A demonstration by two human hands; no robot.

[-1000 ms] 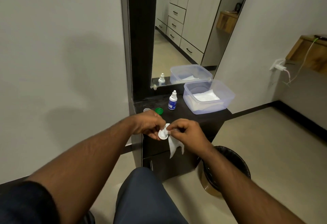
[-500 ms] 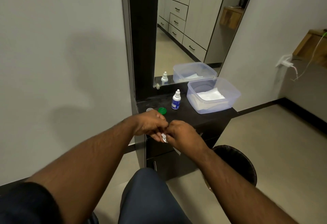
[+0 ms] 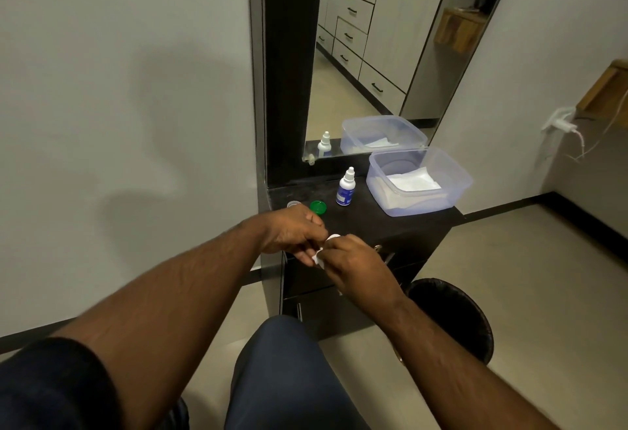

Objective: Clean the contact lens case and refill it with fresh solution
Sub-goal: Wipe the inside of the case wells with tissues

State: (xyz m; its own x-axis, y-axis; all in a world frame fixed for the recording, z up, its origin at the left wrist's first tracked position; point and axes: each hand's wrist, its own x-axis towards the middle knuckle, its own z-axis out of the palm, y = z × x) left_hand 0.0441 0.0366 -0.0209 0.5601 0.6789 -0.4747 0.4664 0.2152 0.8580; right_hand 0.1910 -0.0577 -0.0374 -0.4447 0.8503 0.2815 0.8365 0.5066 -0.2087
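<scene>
My left hand (image 3: 295, 233) grips the white contact lens case (image 3: 332, 238), of which only a small edge shows between my fingers. My right hand (image 3: 353, 261) presses a white tissue (image 3: 318, 259) against the case; most of the tissue is hidden in my fist. Both hands meet just in front of the dark cabinet top (image 3: 373, 217). On that top stand a small solution bottle (image 3: 346, 188) with a blue label, a green cap (image 3: 318, 207) and a pale cap (image 3: 293, 204) at the left edge.
A clear plastic tub (image 3: 419, 179) with white tissues sits at the right of the cabinet top, under a wall mirror (image 3: 384, 48). A black-lined waste bin (image 3: 452, 315) stands on the floor at the right. My knee (image 3: 285, 372) is below the hands.
The tissue that hung loose below my right hand one second ago is now bunched in my fingers against the case. Both hands have stayed together in front of the cabinet.
</scene>
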